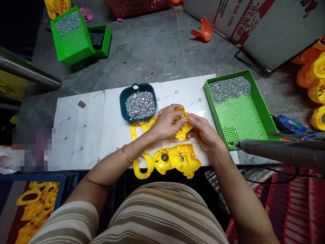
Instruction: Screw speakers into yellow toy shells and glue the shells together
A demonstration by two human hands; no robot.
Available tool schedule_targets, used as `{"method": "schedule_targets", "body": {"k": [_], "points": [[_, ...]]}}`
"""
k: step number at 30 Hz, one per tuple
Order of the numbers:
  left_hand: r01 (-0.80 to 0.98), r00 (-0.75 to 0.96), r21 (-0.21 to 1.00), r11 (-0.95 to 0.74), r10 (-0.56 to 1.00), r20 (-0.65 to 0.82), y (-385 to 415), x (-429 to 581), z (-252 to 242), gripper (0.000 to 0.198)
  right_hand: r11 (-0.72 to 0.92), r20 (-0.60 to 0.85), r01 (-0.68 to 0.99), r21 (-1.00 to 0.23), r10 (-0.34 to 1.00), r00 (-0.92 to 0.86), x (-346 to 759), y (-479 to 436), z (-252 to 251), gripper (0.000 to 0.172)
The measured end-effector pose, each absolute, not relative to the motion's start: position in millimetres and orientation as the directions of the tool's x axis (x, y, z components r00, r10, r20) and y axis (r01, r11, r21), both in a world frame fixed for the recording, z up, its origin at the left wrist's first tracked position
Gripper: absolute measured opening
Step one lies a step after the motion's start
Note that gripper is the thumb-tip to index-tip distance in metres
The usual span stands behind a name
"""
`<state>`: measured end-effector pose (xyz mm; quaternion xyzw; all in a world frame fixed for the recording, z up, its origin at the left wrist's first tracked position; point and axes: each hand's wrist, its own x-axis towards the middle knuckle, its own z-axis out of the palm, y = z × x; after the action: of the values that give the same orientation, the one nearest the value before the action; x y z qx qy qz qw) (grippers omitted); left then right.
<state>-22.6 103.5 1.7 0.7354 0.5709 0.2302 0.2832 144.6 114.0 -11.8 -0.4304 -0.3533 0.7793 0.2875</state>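
My left hand [169,121] reaches over a yellow plastic shell [180,135], its fingers bent and pinched above the shell's inside; whatever they pinch is too small to make out. At the shell's right end, my right hand [203,130] grips the edge between thumb and fingers. Thin reddish wires show between the two hands. Nearer my body lies a second yellow shell [177,166], open side up, with a round dark part [165,157], thin wires and a small board [182,159] inside. A dark teal tray [123,106] of small screws sits just beyond my left hand.
A green perforated tray [243,118] with screws stands at the right, beside a blue tool [290,123] and a grey screwdriver [274,151]. Green boxes [73,47] are at the back left. An orange piece [203,30] lies near a carton [276,30]. Yellow parts fill a crate below left.
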Motion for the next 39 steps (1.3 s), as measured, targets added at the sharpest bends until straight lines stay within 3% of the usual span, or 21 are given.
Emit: {"method": "schedule_targets", "body": {"k": [11, 19, 24, 27, 30, 35, 39], "points": [[0.727, 0.348, 0.618, -0.298, 0.937, 0.042, 105.4, -30.7, 7.4, 0.013, -0.383, -0.311, -0.084, -0.920, 0.844, -0.437, 143.6, 110.0, -17.2, 0.045], [0.572, 0.459, 0.681, -0.458, 0.866, 0.197, 121.9, -50.8, 29.1, 0.014, -0.307, -0.268, 0.008, -0.952, 0.817, -0.510, 150.0, 113.6, 13.8, 0.046], [0.448, 0.663, 0.520, -0.727, 0.660, 0.353, 136.6, -64.5, 42.9, 0.037, -0.273, -0.222, -0.004, -0.962, 0.790, -0.571, 148.8, 112.3, 30.6, 0.047], [0.422, 0.726, 0.353, -0.835, 0.544, 0.420, 136.5, -68.3, 49.9, 0.038, -0.267, -0.199, -0.023, -0.963, 0.770, -0.606, 147.3, 109.1, 38.8, 0.045], [0.449, 0.710, 0.266, -0.853, 0.521, 0.474, 131.2, -68.6, 53.5, 0.036, -0.256, -0.176, -0.052, -0.965, 0.783, -0.597, 146.9, 105.4, 42.0, 0.042], [0.445, 0.699, 0.331, -0.832, 0.553, 0.452, 126.2, -63.3, 44.4, 0.033, -0.339, -0.235, -0.081, -0.937, 0.784, -0.574, 146.9, 104.6, 32.2, 0.041], [0.539, 0.662, 0.534, -0.652, 0.720, 0.211, 125.3, -66.0, 42.1, 0.040, -0.464, -0.329, -0.037, -0.885, 0.681, -0.654, 147.2, 107.6, 25.2, 0.041]]}}
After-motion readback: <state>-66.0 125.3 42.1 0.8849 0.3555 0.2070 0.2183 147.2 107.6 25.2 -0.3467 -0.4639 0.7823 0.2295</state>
